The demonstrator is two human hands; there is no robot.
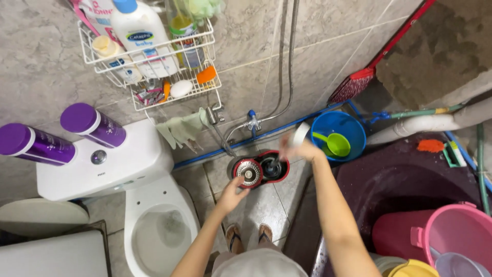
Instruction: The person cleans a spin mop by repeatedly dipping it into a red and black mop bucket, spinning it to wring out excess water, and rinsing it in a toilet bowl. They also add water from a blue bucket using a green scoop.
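Grey marbled tiles [41, 66] line the wall and floor of a cramped bathroom, seen from above a person standing in sandals. On the floor against the wall sits a red-and-black mop bucket with a round steel spinner basket [260, 170], just beside a blue plastic pail [353, 128] holding a green plastic scoop [334, 143]. The person's right hand [300, 149] is raised over the far side of the bucket and clasps a white, tube-like object [300, 133] that is blurred; what it is cannot be told. The left hand [231, 194] hovers with its fingers loosely spread, holding nothing, just short of the bucket's near rim. To the left stands a white ceramic toilet [148, 205] with its bowl uncovered, and two purple-capped bottles [61, 134] lie on its cistern. Above it a white wire rack [154, 66] hangs on the wall, crowded with white lotion bottles, soap and small items, and a pale green cloth [182, 128] droops below it. A steel shower hose [287, 61] runs down to a blue-handled tap. A red broom [359, 82] leans in the corner. At lower right are a dark maroon basin [405, 179] and a pink plastic bucket [451, 231].
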